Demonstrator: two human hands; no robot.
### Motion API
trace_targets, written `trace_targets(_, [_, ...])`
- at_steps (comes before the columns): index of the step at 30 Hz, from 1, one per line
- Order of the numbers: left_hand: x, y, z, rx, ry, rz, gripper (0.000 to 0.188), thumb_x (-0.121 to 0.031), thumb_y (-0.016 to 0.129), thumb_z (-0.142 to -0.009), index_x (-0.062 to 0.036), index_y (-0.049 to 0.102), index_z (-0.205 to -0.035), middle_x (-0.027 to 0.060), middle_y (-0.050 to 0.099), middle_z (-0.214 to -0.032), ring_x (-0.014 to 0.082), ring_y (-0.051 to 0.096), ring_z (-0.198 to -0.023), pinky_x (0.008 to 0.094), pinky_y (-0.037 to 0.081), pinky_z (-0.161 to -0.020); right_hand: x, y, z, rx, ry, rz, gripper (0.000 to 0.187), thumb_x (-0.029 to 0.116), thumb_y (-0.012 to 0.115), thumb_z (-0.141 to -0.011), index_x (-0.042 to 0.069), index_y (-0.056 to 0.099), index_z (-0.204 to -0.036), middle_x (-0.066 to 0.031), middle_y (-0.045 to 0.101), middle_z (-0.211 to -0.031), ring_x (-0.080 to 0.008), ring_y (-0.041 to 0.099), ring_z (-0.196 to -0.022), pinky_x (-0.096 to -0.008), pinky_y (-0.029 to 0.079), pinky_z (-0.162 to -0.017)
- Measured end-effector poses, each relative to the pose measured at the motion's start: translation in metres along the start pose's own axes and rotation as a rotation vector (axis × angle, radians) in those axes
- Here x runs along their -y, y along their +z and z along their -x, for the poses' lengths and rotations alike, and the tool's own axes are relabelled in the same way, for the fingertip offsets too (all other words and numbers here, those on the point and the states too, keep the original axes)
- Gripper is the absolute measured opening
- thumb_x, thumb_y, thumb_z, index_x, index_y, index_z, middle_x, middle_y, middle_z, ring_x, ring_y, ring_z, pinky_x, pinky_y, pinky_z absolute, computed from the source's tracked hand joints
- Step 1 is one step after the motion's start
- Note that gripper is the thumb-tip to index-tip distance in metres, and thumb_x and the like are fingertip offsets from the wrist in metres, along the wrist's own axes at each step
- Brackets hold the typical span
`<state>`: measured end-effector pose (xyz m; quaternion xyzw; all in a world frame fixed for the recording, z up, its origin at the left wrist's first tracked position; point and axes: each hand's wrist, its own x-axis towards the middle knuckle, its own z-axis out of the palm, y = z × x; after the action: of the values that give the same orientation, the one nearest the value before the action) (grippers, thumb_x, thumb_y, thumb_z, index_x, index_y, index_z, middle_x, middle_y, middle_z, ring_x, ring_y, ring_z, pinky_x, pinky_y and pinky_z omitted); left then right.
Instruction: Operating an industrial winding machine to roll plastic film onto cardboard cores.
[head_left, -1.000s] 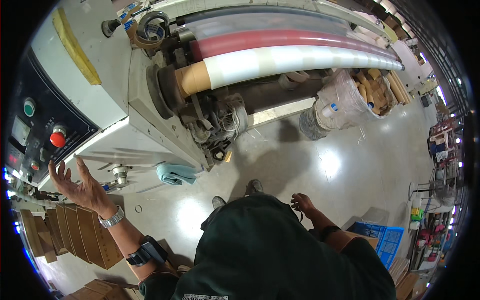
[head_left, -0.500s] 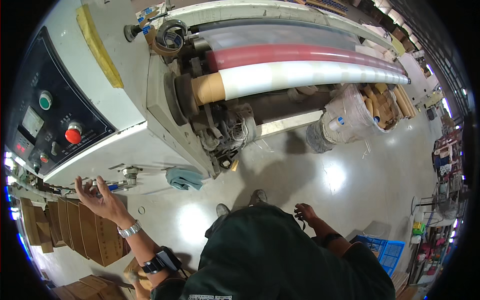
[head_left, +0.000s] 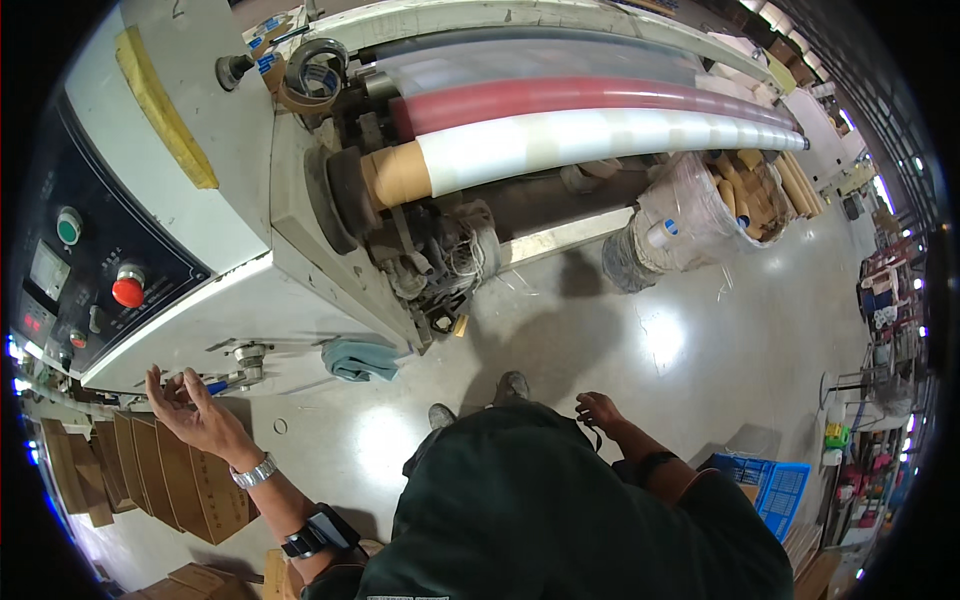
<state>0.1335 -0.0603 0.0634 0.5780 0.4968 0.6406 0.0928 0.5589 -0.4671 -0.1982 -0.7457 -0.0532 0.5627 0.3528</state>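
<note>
Left hand (head_left: 205,420) has dropped away from the control panel's lower edge since the frame one second earlier; the camera view has also shifted slightly. Right hand (head_left: 597,410) is little changed.

Nearest: dark green shirt (head_left: 530,500), covering the torso. Left forearm carries a black strapped-on device (head_left: 330,528) and a silver metal-link watch (head_left: 255,472). Left hand released: fingers apart and loosely bent, palm bare. Right hand hangs beside the torso, fingers slightly curled; cannot tell whether anything lies inside them.

Just beyond the left fingers: silver metal fitting with a blue handle (head_left: 247,365), on the lower side of the pale grey machine cabinet (head_left: 215,310). Contact between fingers and handle cannot be judged. Folded blue-green cloth (head_left: 358,360) sits to its right. Above the hand: black control panel (head_left: 105,235), bearing a red mushroom-shaped button (head_left: 129,287) and a green round button (head_left: 69,226).

Farther: long white roll on a brown core (head_left: 560,140), spanning the machine; dark red roll (head_left: 570,94) behind it, running alongside.
</note>
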Motion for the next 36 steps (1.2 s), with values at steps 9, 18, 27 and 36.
trace_targets(9, [-0.003, 0.010, -0.002, 0.029, -0.002, 0.047, 0.044, -0.008, 0.062, -0.090, -0.0015, 0.046, -0.130, 0.0045, 0.055, -0.112, 0.0093, 0.048, -0.084, 0.0228, 0.045, -0.067, -0.014, 0.001, -0.004, -0.032, 0.027, -0.005, 0.052, 0.042, 0.051, -0.089, 0.001, 0.051, -0.120, -0.0186, 0.060, -0.109, -0.0247, 0.062, -0.086, -0.0355, 0.050, -0.070])
trace_targets(18, [-0.003, 0.012, 0.001, 0.017, 0.024, 0.011, 0.044, -0.007, 0.061, -0.090, -0.0002, 0.045, -0.131, 0.0064, 0.056, -0.116, 0.0101, 0.049, -0.084, 0.0232, 0.045, -0.069, -0.018, -0.002, -0.003, -0.006, -0.005, 0.009, 0.052, 0.045, 0.052, -0.089, 0.000, 0.053, -0.116, -0.0181, 0.060, -0.107, -0.0234, 0.062, -0.083, -0.0353, 0.050, -0.069])
trace_targets(27, [-0.001, 0.010, 0.011, 0.000, 0.022, 0.034, 0.047, -0.004, 0.059, -0.090, 0.0016, 0.041, -0.133, 0.0069, 0.054, -0.118, 0.0093, 0.048, -0.083, 0.0225, 0.045, -0.069, -0.013, -0.001, -0.005, -0.028, 0.033, 0.032, 0.053, 0.044, 0.051, -0.090, 0.000, 0.052, -0.120, -0.0185, 0.060, -0.108, -0.0242, 0.062, -0.084, -0.0353, 0.051, -0.070])
trace_targets(36, [0.003, 0.003, 0.017, 0.004, -0.026, 0.016, 0.045, -0.003, 0.056, -0.091, 0.0007, 0.041, -0.134, 0.0085, 0.053, -0.125, 0.0086, 0.049, -0.082, 0.0227, 0.045, -0.069, 0.001, 0.002, -0.003, -0.022, 0.063, 0.041, 0.051, 0.043, 0.051, -0.089, 0.000, 0.052, -0.117, -0.0184, 0.060, -0.108, -0.0261, 0.062, -0.088, -0.0365, 0.051, -0.071])
